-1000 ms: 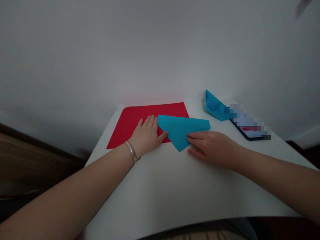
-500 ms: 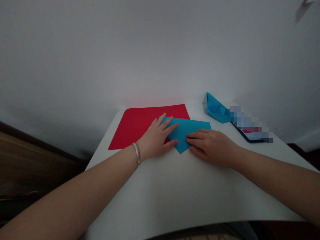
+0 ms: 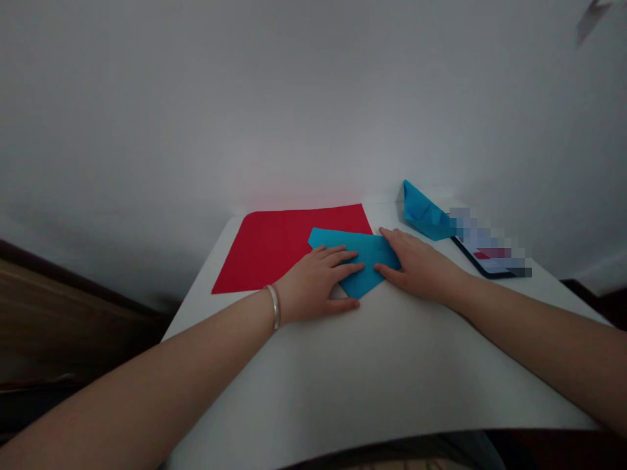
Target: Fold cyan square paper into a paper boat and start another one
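Note:
A folded blue paper triangle (image 3: 365, 251) lies on the white table (image 3: 372, 365), partly over a red paper sheet (image 3: 279, 245). My left hand (image 3: 321, 281), with a silver bangle on its wrist, lies flat on the triangle's left part, fingers stretched out. My right hand (image 3: 421, 264) lies flat over the triangle's right end, fingers together and extended, and hides that corner.
A folded blue paper boat (image 3: 425, 214) stands at the back right near the wall. Beside it lies a dark phone (image 3: 490, 258), partly blurred out. The table's left edge drops to a dark wooden floor.
My left hand has slid right, further onto the blue paper. My right hand has moved from the triangle's lower tip up to its right end, covering that corner.

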`<state>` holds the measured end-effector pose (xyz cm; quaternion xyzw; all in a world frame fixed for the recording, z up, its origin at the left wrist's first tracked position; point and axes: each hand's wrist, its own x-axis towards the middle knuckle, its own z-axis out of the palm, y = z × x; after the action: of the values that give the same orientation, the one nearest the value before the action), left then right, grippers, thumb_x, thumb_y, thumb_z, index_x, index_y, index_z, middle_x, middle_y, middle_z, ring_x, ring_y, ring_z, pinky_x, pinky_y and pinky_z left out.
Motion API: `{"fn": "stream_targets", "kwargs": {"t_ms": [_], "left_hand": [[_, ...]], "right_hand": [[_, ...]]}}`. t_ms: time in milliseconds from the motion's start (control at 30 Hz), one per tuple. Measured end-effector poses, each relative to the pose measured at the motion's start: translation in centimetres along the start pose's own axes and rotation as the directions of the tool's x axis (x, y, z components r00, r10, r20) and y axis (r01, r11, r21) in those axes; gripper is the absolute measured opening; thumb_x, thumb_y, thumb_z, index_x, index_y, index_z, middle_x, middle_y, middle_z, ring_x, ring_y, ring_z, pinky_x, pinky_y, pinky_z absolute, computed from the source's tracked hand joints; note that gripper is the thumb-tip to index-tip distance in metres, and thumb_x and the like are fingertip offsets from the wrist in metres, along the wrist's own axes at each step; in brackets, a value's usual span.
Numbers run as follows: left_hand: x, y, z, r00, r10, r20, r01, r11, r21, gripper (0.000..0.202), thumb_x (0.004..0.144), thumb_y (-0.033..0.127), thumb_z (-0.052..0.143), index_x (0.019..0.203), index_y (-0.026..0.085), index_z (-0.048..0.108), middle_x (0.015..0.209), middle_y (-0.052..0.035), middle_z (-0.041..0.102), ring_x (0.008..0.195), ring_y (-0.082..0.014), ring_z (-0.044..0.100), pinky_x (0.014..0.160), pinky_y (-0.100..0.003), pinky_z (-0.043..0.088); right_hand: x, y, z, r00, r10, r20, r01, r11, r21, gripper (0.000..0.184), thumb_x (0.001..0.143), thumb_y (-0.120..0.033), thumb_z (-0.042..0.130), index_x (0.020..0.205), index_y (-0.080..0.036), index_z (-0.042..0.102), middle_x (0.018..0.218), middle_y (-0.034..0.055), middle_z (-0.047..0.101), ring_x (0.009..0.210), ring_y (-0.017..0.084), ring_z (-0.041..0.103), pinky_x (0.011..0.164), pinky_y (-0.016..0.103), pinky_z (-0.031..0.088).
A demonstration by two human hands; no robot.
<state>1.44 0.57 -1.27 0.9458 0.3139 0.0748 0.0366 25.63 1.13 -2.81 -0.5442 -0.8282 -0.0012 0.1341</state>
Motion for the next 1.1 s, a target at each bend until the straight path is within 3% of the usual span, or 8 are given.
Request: {"fn": "stream_targets", "kwargs": {"t_ms": [200,300,433,600,733,867,967,1100], "left_hand": [[0.1,0.2,0.0,0.973,0.202,-0.111,-0.182,0.968,0.173,0.043,0.092,0.044,0.046,0.124,0.018,0.058,0.126,-0.0088,0.062,0.118,-0.0261,0.055,0.102,-0.045,0.039],[-0.1,0.2,0.0,0.927,0.326,-0.185,-0.266,0.92,0.289,0.032,0.096,0.032,0.041,0.116,0.017,0.061,0.108,-0.0072,0.07,0.099,-0.0192,0.064,0.084,-0.035,0.048],[-0.2,0.3,-0.5,0.904,0.362,-0.226,-0.246,0.875,0.417,0.024,0.095,0.021,0.043,0.109,0.019,0.063,0.095,-0.0053,0.07,0.083,-0.0166,0.063,0.064,-0.028,0.044],[-0.4,0.4,-0.9,0.954,0.102,-0.281,0.008,0.932,0.363,0.021,0.094,0.028,0.046,0.094,0.024,0.066,0.076,-0.0022,0.067,0.068,-0.0153,0.06,0.058,-0.026,0.038],[-0.4,0.0,-0.8,0.888,-0.261,-0.378,0.221,0.964,-0.144,0.019,0.095,0.031,0.045,0.097,0.022,0.062,0.083,-0.0007,0.071,0.07,-0.0142,0.063,0.061,-0.024,0.042],[0.1,-0.8,-0.6,0.773,-0.488,-0.405,0.183,0.784,-0.594,0.02,0.09,0.037,0.051,0.088,0.019,0.058,0.075,-0.0008,0.066,0.067,-0.0131,0.06,0.06,-0.024,0.044],[0.6,-1.2,-0.5,0.695,-0.601,-0.394,0.122,0.639,-0.76,0.018,0.081,0.034,0.062,0.082,0.019,0.053,0.069,0.0012,0.058,0.063,-0.012,0.056,0.057,-0.023,0.042],[1.0,-1.2,-0.5,0.647,-0.688,-0.329,-0.009,0.424,-0.906,0.013,0.077,0.02,0.056,0.082,0.021,0.044,0.068,0.0047,0.048,0.059,-0.0097,0.05,0.057,-0.022,0.044]], "right_hand": [[0.1,-0.3,-0.6,0.999,-0.013,-0.04,0.014,1.0,0.019,0.071,0.085,-0.044,0.049,0.141,-0.003,0.037,0.137,0.0225,0.05,0.125,0.033,0.048,0.104,0.046,0.04],[0.1,-0.2,-0.6,0.998,-0.031,-0.052,0.033,0.999,0.026,0.065,0.085,-0.042,0.049,0.138,-0.005,0.041,0.135,0.0202,0.052,0.122,0.031,0.051,0.102,0.046,0.041],[0.2,0.0,-0.4,0.996,-0.061,-0.065,0.063,0.997,0.04,0.059,0.087,-0.043,0.047,0.135,-0.008,0.046,0.134,0.0182,0.053,0.123,0.03,0.049,0.104,0.046,0.039],[0.1,0.0,-0.2,0.994,-0.055,-0.099,0.059,0.997,0.047,0.059,0.09,-0.046,0.043,0.136,-0.01,0.047,0.141,0.0178,0.047,0.133,0.033,0.037,0.109,0.053,0.031],[0.1,-0.1,-0.5,0.991,-0.051,-0.123,0.065,0.991,0.118,0.056,0.09,-0.045,0.043,0.136,-0.012,0.046,0.142,0.0162,0.046,0.134,0.032,0.036,0.11,0.053,0.029],[0.2,0.0,-0.6,0.985,-0.03,-0.167,0.074,0.961,0.265,0.051,0.091,-0.043,0.041,0.131,-0.013,0.05,0.138,0.0165,0.05,0.13,0.028,0.043,0.109,0.049,0.033],[0.3,0.0,-0.6,0.979,-0.012,-0.202,0.088,0.924,0.373,0.046,0.092,-0.04,0.04,0.129,-0.015,0.051,0.135,0.0148,0.053,0.126,0.026,0.047,0.106,0.047,0.036],[0.4,0.1,-0.4,0.977,-0.009,-0.215,0.104,0.895,0.433,0.045,0.091,-0.037,0.041,0.13,-0.017,0.049,0.134,0.0146,0.054,0.124,0.027,0.048,0.103,0.049,0.04]]}}
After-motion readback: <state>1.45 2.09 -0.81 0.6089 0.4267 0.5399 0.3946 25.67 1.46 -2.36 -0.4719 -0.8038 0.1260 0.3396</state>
